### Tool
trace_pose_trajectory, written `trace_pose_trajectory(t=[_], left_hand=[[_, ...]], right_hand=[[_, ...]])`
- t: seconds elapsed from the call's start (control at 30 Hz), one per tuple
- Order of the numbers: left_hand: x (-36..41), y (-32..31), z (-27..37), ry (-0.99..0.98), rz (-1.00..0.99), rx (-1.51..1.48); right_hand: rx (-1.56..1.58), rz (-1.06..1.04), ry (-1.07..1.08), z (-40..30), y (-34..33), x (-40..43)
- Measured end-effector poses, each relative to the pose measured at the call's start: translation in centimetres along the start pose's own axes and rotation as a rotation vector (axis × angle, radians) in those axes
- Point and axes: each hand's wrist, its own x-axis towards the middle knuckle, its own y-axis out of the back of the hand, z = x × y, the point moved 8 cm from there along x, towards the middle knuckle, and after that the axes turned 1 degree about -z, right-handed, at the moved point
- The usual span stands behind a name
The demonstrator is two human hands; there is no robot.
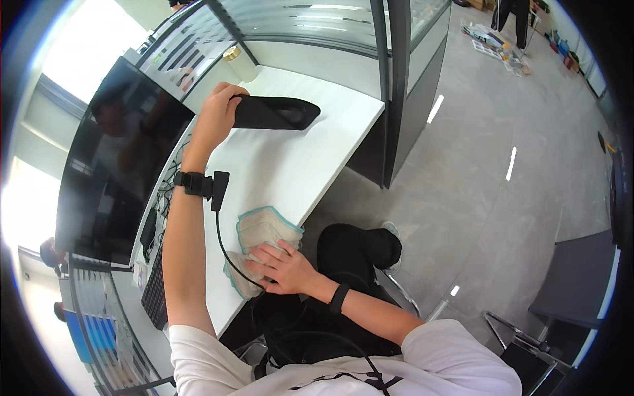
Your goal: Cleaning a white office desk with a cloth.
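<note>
My left hand (222, 111) is raised over the far part of the white desk (282, 163). Its thumb and fingers pinch one end of a long black pad (277, 113), whose far end is rounded with a shallow dip. Whether this is a mouse pad or a wrist rest I cannot tell. My right hand (285, 270) lies palm down, fingers spread, on a beige cloth (267, 230) with teal edging. The cloth is crumpled at the desk's near edge, partly hanging over it and partly hidden under the hand.
A large black monitor (124, 163) stands along the left, with tangled cables (166, 198) and a black keyboard (157, 292) below. A cream bottle with a gold lid (240, 64) stands by the glass partition (307, 24). On the right is a chair (569, 282); another person's legs (512, 20) show far off.
</note>
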Motion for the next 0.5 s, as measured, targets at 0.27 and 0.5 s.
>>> trace_pose_trajectory(t=[0.27, 0.5], left_hand=[[-5.2, 7.4, 0.4, 0.056, 0.234, 0.042], [-13.9, 9.8, -1.1, 0.178, 0.419, -0.011]], right_hand=[[-0.068, 0.010, 0.072, -0.3, 0.6, 0.3], [-0.112, -0.103, 0.018, 1.1, 2.7, 2.1]])
